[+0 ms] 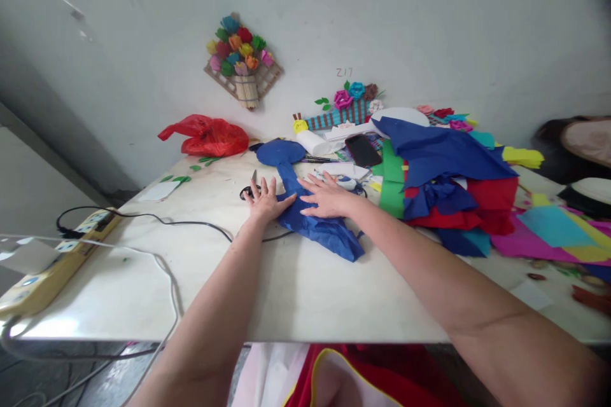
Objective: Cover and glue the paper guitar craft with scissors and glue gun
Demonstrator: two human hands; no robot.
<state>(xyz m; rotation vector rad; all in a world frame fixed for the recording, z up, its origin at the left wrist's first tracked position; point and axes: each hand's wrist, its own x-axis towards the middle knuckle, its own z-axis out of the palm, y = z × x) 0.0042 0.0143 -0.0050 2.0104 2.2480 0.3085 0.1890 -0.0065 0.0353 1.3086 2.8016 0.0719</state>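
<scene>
Spreading wide, left hand [265, 203] and right hand [328, 198] apparently touch blue paper [329, 235].

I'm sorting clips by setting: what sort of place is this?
Probably a paper-craft workspace: blue paper and scissors lie on the table, and craft flowers hang on the wall.

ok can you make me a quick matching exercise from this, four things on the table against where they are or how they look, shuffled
Things
1. bag
2. phone
3. power strip
4. scissors

Place or look
A. dark screen, lying farther back than the right hand
B. right beside the fingers of the left hand
C. yellowish, along the left side of the table
D. red and crumpled, near the wall

Right pairs: 1-D, 2-A, 3-C, 4-B
</scene>
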